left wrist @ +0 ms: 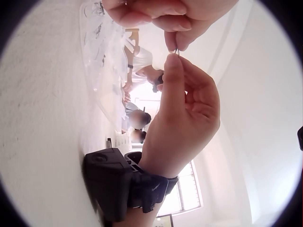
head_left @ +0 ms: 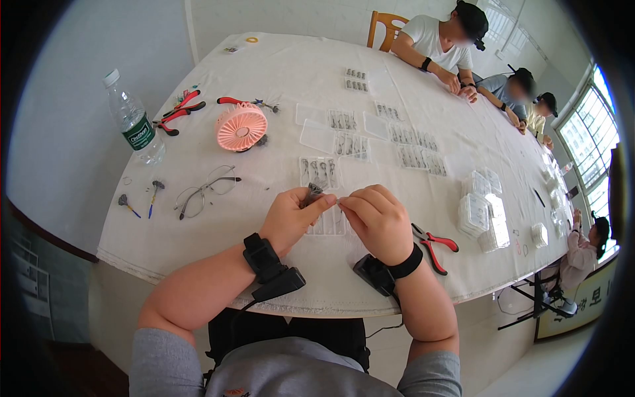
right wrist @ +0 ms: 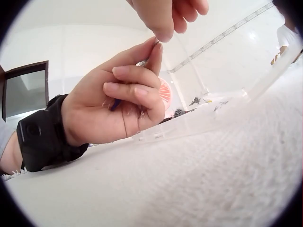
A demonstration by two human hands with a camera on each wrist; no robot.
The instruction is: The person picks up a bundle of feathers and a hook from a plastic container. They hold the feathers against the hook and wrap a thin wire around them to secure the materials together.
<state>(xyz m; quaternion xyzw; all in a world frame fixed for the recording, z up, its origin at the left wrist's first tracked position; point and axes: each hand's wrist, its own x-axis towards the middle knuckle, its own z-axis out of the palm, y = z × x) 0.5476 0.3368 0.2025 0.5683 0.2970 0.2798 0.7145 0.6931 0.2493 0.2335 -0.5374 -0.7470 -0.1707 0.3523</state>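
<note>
In the head view my left hand (head_left: 288, 215) and right hand (head_left: 381, 221) meet above the table, fingertips close together. A dark grey bundle (head_left: 313, 193) shows at the top of my left hand, held by its curled fingers. In the right wrist view a bit of something blue (right wrist: 115, 104) peeks out of that palm; the rest is hidden. Between both hands' fingertips stands a thin wire (left wrist: 177, 51), pinched by my right thumb and finger. Behind the hands lies a clear compartment box (head_left: 320, 171) with several dark, slender pieces; its near part is partly hidden below them.
Red-handled pliers (head_left: 433, 248) lie right of my right hand. Leftward are glasses (head_left: 206, 192), a pink fan (head_left: 241, 128), a water bottle (head_left: 137, 126) and a blue-stemmed grey bundle (head_left: 156, 188). Stacked clear boxes (head_left: 475, 210) stand at right. Other people (head_left: 436, 43) sit along the table.
</note>
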